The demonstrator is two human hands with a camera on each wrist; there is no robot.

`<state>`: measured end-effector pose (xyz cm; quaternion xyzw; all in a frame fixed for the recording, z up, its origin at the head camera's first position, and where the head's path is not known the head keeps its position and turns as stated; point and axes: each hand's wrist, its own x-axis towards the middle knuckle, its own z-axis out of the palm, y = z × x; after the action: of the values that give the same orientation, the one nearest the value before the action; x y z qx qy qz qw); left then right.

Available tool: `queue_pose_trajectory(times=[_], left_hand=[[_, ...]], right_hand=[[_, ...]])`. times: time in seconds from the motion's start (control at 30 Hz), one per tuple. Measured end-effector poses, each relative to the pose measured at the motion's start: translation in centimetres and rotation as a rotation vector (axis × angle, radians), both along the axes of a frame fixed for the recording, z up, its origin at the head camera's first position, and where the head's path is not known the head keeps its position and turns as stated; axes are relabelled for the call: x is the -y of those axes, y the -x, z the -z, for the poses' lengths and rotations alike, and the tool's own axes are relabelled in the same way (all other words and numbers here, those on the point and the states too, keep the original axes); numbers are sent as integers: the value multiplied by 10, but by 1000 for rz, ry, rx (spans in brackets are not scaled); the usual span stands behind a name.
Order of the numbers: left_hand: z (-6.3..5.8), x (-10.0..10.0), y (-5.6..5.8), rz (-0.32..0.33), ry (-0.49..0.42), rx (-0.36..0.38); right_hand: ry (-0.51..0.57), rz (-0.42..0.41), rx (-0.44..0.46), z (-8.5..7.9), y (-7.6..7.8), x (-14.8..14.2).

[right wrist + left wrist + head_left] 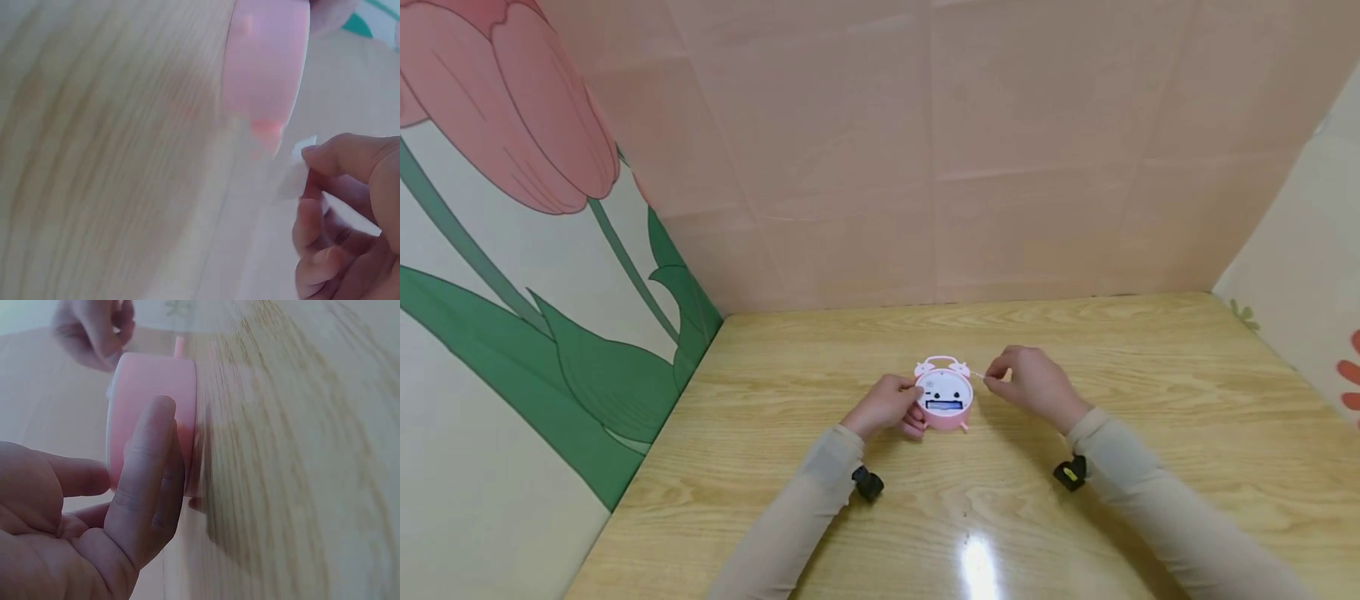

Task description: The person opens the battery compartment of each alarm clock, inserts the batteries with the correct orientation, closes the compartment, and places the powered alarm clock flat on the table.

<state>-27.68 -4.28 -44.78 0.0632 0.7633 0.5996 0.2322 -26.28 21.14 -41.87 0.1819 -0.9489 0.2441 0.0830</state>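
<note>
A pink twin-bell alarm clock (pixel 944 411) lies on the table with its white back up and its handle pointing away. A dark-edged slot (pixel 943 406) shows in that back; what lies in it is too small to tell. My left hand (pixel 891 407) grips the clock's left side, thumb on the back's edge and fingers along the pink side wall (pixel 150 378). To the right of the bells, my right hand (pixel 1032 385) pinches a small thin whitish strip (pixel 303 150) between thumb and forefinger. In the head view the strip reaches toward the clock; whether they touch, I cannot tell.
The wood-grain table (pixel 790 358) meets a pinkish back wall (pixel 850 167). At the left stands a wall panel with tulips (pixel 542 117), and a pale panel (pixel 1315 275) stands at the right. Black wrist cameras (pixel 868 483) sit under both sleeves.
</note>
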Motion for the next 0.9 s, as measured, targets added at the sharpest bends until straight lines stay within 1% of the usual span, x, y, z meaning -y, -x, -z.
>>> queue_pose_trajectory(times=[0.1, 0.2, 0.27, 0.33, 0.6, 0.77, 0.9], left_hand=[[0, 0, 0, -2, 2, 3], [-1, 0, -1, 1, 1, 2], [-1, 0, -1, 4, -5, 2], [-1, 1, -1, 7, -12, 6], [0, 2, -2, 22, -32, 11], [0, 1, -3, 16, -41, 6], [-2, 0, -2, 9, -44, -6]], right_hand=[[-20, -74, -82, -2, -6, 13], [-28, -143, -130, -3, -12, 25], [-35, -182, -149, -3, -15, 33], [-43, -204, -149, -2, -16, 39], [-114, -219, -92, 7, -17, 56], [-117, -210, -86, 9, -16, 59], [-118, -202, -95, 7, -14, 60]])
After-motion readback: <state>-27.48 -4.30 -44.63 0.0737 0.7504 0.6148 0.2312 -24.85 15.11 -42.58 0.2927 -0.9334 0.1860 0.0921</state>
